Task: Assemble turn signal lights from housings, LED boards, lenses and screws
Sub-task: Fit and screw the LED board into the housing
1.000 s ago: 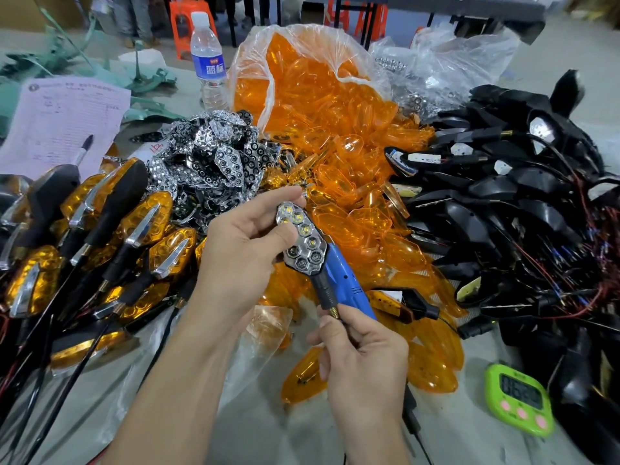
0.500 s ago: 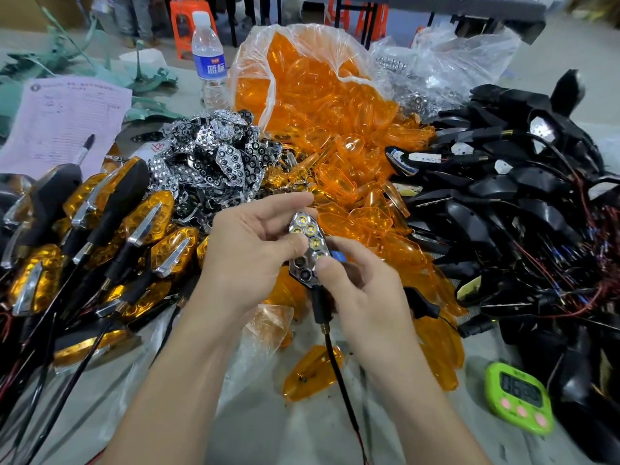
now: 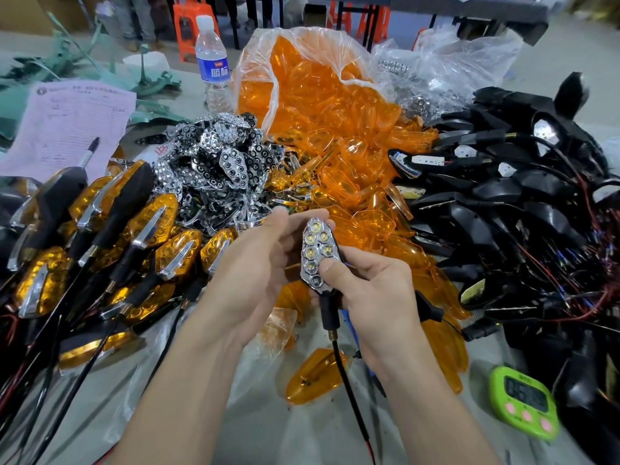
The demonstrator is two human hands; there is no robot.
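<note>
Both hands hold one turn signal light at the centre: a black housing with a chrome honeycomb reflector and lit-looking LEDs, no lens on it. My left hand cups it from the left, fingers curled behind. My right hand pinches its lower right side, thumb pressed on the reflector. Its black stem and cable hang down to the table. A blue tool handle shows under my right palm.
Orange lenses spill from a plastic bag in the middle. Chrome reflectors are heaped behind my left hand. Finished lights lie at the left, black housings with wires at the right. A green timer, a water bottle and a paper form are near.
My right hand came up from the cable to the light and now pinches its lower right side with the thumb on the reflector. The blue tool went out of sight under it.
</note>
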